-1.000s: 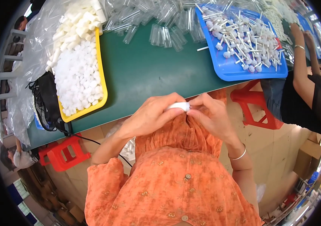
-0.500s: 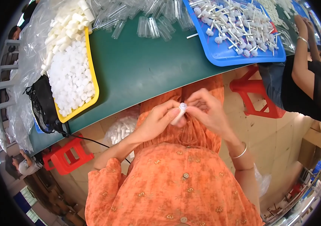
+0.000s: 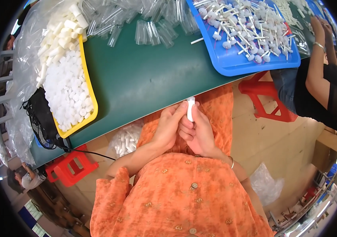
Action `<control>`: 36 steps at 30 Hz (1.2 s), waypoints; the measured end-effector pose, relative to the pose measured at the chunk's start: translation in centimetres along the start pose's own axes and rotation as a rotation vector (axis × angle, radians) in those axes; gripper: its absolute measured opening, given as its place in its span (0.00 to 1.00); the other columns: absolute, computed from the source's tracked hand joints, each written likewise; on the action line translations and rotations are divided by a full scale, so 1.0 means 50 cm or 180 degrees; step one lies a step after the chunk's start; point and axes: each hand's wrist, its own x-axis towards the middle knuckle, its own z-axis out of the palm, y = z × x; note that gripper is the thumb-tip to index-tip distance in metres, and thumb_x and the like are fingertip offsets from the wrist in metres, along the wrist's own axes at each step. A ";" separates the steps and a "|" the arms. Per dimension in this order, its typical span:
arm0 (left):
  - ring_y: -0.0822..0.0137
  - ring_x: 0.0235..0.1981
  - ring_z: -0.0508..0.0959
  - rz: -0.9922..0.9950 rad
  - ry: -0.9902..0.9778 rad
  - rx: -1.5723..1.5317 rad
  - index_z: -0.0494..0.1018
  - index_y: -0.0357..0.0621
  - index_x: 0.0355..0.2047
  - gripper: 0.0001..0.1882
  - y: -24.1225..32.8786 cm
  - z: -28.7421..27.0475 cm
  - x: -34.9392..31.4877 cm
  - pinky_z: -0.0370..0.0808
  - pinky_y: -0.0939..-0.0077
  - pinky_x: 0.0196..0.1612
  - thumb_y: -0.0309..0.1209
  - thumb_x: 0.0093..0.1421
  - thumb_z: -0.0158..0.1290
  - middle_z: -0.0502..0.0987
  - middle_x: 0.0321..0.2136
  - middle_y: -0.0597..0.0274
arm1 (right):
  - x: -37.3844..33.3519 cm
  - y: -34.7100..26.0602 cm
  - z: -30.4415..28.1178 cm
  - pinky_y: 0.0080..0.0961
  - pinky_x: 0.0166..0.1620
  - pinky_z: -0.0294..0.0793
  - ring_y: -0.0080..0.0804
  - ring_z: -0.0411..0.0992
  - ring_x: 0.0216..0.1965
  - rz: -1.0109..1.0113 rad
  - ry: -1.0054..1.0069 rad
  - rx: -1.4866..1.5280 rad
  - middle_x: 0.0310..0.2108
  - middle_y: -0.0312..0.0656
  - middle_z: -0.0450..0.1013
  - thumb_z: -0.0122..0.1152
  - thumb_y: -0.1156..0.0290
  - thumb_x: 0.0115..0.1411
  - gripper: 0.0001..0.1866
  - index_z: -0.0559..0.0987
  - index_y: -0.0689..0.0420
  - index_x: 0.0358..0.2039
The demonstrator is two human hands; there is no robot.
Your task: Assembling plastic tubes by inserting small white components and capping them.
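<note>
Just off the front edge of the green table (image 3: pixel 136 75), I hold a small white plastic cylinder (image 3: pixel 190 110) upright between both hands. My right hand (image 3: pixel 199 132) is closed around its lower part, thumb along its side and fingers curled under. From the left, my left hand (image 3: pixel 167 127) presses its thumb and fingertips against the cylinder. The upper end looks paler and rises above my fingers. Its lower end is partly hidden by the right hand.
At left, a yellow tray (image 3: pixel 95 103) holds small white caps and cream foam cylinders, beside a black mesh bag (image 3: pixel 42 118). Clear plastic tubes (image 3: pixel 152 33) lie at the back. A blue tray (image 3: pixel 225 70) holds white sticks with round heads. A co-worker's arm (image 3: pixel 316 71) is at right.
My right hand has come in from the right and closed lower around the white cylinder, which now stands more upright. My hands are closer together, and the view has shifted slightly.
</note>
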 end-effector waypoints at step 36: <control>0.67 0.41 0.80 0.0156 -0.0461 -0.0133 0.74 0.39 0.47 0.16 -0.010 -0.011 -0.046 0.76 0.70 0.48 0.39 0.68 0.49 0.80 0.39 0.57 | -0.038 -0.098 -0.035 0.35 0.50 0.72 0.46 0.70 0.47 -0.3037 -0.1058 -0.5198 0.47 0.49 0.70 0.70 0.72 0.41 0.35 0.70 0.62 0.52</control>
